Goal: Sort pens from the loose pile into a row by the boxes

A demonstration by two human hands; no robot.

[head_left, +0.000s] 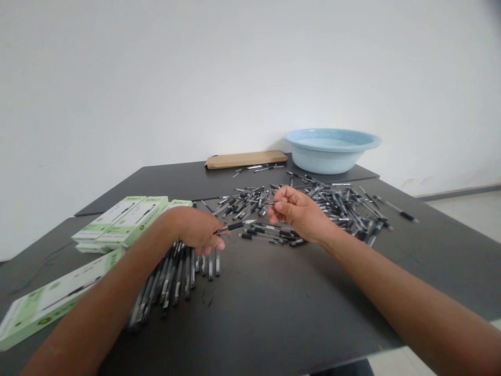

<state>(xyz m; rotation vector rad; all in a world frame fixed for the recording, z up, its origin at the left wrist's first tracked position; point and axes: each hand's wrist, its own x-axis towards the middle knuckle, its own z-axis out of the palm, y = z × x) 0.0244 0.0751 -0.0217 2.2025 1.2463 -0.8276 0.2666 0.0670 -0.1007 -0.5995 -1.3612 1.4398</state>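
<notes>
My left hand (199, 230) is closed on a gel pen (236, 225), its black grip and pale tip pointing right. Beneath that hand lies a row of pens (178, 277), side by side on the dark table. To the right, my right hand (295, 211) is pinched closed at the edge of the loose pens. A small thin piece shows at its fingertips, but I cannot make out what it is. Behind and around the right hand spreads a messy heap of pens (344, 209) with clear barrels and black grips.
Green-and-white pen boxes (125, 219) are stacked at the left, with a single box (58, 292) nearer to me. Against the wall stand a light blue basin (332, 156) and a flat brown cardboard piece (246, 159). The dark table (250, 318) ends close in front of me.
</notes>
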